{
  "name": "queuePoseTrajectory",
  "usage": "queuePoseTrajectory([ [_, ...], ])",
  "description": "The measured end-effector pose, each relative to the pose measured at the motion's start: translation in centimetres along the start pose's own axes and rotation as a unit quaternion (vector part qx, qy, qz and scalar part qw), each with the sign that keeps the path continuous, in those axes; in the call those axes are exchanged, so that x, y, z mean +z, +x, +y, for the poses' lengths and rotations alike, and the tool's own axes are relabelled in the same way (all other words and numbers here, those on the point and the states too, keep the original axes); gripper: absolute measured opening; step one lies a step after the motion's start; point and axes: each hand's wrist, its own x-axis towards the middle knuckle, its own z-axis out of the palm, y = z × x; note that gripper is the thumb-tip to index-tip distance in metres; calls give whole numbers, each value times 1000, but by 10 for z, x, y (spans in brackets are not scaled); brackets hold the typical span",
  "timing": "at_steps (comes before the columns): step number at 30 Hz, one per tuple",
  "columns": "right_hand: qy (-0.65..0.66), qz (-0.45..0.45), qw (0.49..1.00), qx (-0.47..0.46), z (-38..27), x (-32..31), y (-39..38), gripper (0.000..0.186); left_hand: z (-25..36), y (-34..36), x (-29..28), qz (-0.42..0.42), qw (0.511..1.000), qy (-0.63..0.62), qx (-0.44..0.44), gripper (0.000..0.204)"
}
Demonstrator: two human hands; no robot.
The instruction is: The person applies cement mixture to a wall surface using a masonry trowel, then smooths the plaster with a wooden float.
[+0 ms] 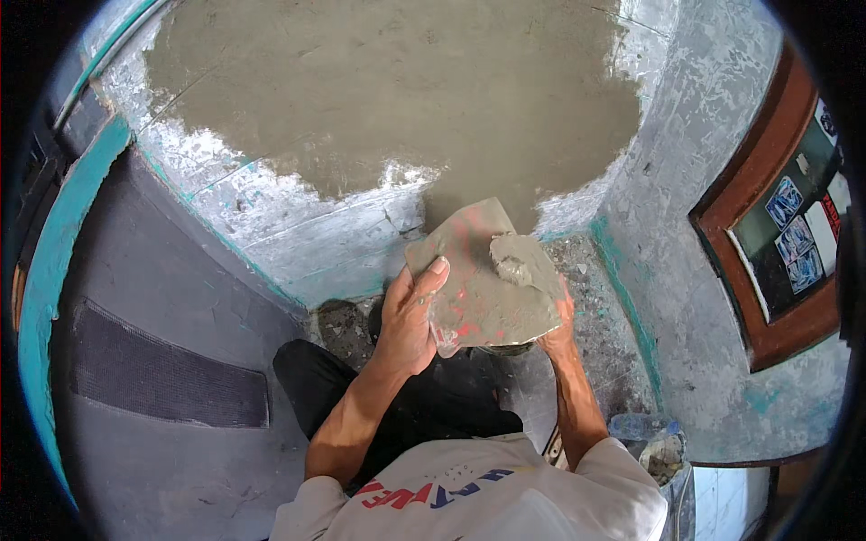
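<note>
A flat mortar board (pixel 456 293), smeared grey with red patches showing through, is held in front of my body. On its right half sits a lump of wet mortar (pixel 512 261). My left hand (pixel 410 316) grips the board's left edge, thumb on top and fingers underneath. Along the right edge, my right hand (pixel 561 320) clasps the board, its fingers mostly hidden. Something dark and rounded shows just below the near edge; I cannot make out what it is. Beyond the board, wet grey plaster (pixel 388 90) covers much of the wall, with ragged borders.
Bare whitish wall (pixel 334 234) surrounds the plaster. At left stands a grey panel (pixel 180 288) with a mesh inset and a teal edge (pixel 54 261). A brown wooden frame (pixel 767 347) is on the right wall. A clear plastic bottle (pixel 640 426) lies near a bucket (pixel 666 458) at lower right.
</note>
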Motion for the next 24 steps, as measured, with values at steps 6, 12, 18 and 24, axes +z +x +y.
queuePoseTrajectory([
  [6, 20, 22, 998, 53, 3, 3, -12, 46, -10, 0, -8, -2, 1000, -16, 2, 44],
  [12, -3, 3, 993, 115, 2, -6, -35, 37, -14, -1, -14, 23, 999, -24, 2, 46],
  [18, 57, 8, 938, 341, -20, -25, -34, 36, -6, 6, -14, 75, 989, -51, 113, 45],
  [24, -77, 9, 993, 85, -50, -57, 24, 38, 7, 19, -11, 72, 966, -42, 244, 37],
])
